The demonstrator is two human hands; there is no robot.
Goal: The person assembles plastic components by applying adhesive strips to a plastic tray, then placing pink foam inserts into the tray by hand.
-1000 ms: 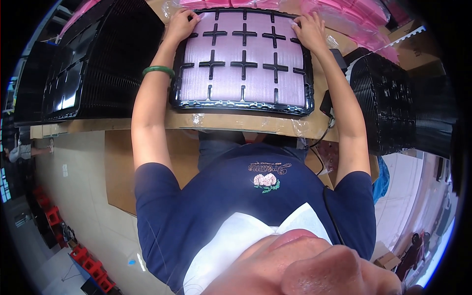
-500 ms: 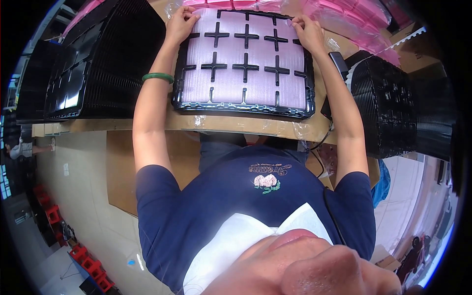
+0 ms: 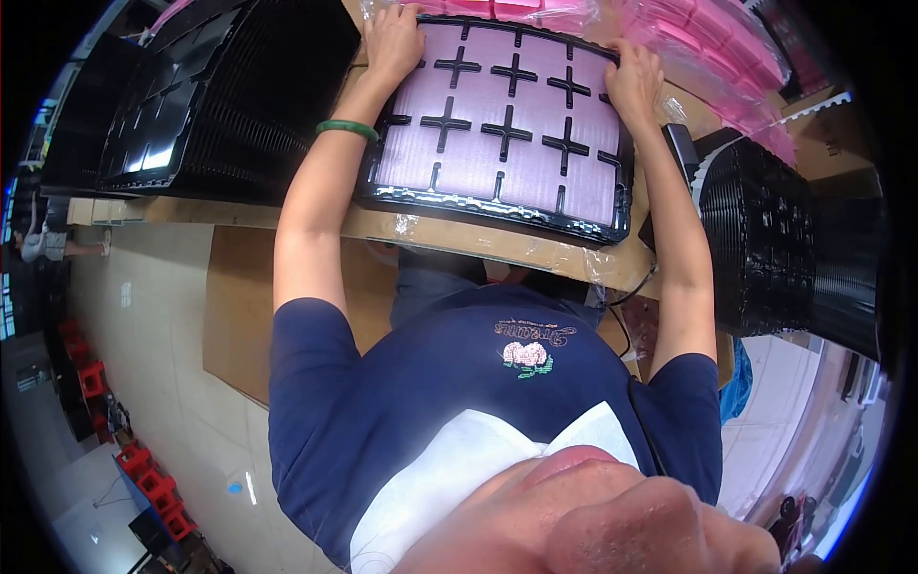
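Note:
In front of me lies a black plastic tray (image 3: 497, 212) with a pale pink foam sheet (image 3: 478, 142) in it. Black cross-shaped ridges of the tray show through openings in the sheet. My left hand (image 3: 394, 46), below a green bangle (image 3: 347, 127), is curled over the tray's far left corner. At the far right corner, my right hand (image 3: 635, 84) is closed over the edge with bent fingers. The fingertips of both hands are partly hidden, so how much sheet they touch does not show.
Tall stacks of black trays stand on the left (image 3: 258, 105) and on the right (image 3: 760, 230). Pink foam pieces in clear plastic (image 3: 703, 43) lie behind the tray. A small dark device (image 3: 681, 148) sits by my right forearm. Cardboard covers the table edge (image 3: 459, 237).
Both hands have gone from pinching the sheet's far corners to curling over the tray's corners. The tray now appears farther right and slightly tilted in view, along with the surroundings.

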